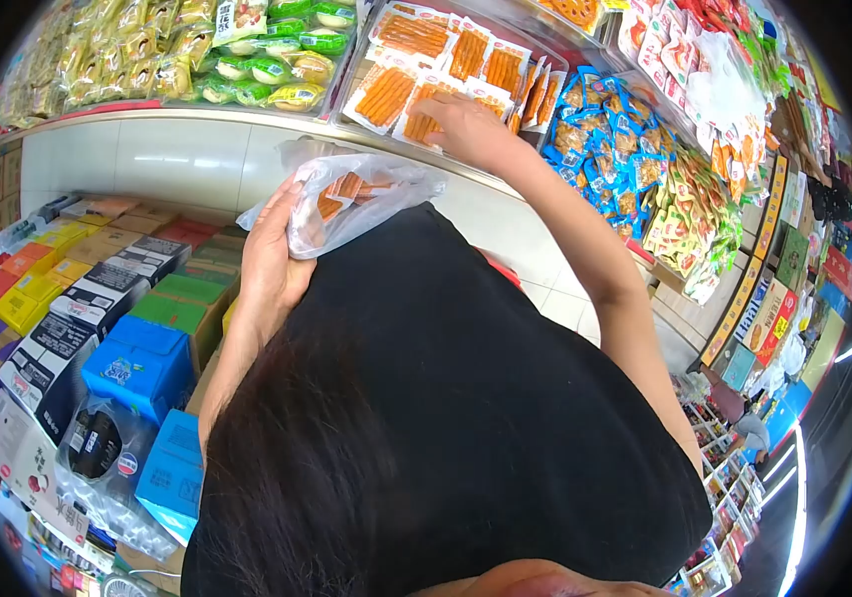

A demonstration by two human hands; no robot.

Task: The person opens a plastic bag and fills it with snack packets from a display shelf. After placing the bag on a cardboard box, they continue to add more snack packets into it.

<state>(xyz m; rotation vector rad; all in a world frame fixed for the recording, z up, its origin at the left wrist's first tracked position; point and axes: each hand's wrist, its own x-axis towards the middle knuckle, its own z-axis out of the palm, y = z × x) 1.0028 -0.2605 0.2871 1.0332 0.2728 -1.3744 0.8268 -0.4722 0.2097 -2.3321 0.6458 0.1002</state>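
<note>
A thin clear plastic bag [371, 234] hangs in my left hand [272, 244], which is closed around its edge. Through the plastic show a few packets of orange-brown snack sticks [344, 194]. My right hand [468, 129] reaches into the display bin [351, 88] ahead. Its slightly bent fingers lie over a flat snack packet [416, 127] with a white border, fingertips across the middle of it. More packets of the same orange sticks [386, 95] lie around that hand in rows.
Left of the bin are green and white packets [269, 70] and yellowish ones [162, 50]. Blue-wrapped snacks [600, 149] and green-and-cream packets [690, 224] lie to the right. Stacked cartons, among them a blue box [137, 363], stand low on the left. A pale tiled counter front [187, 159] runs below the bins.
</note>
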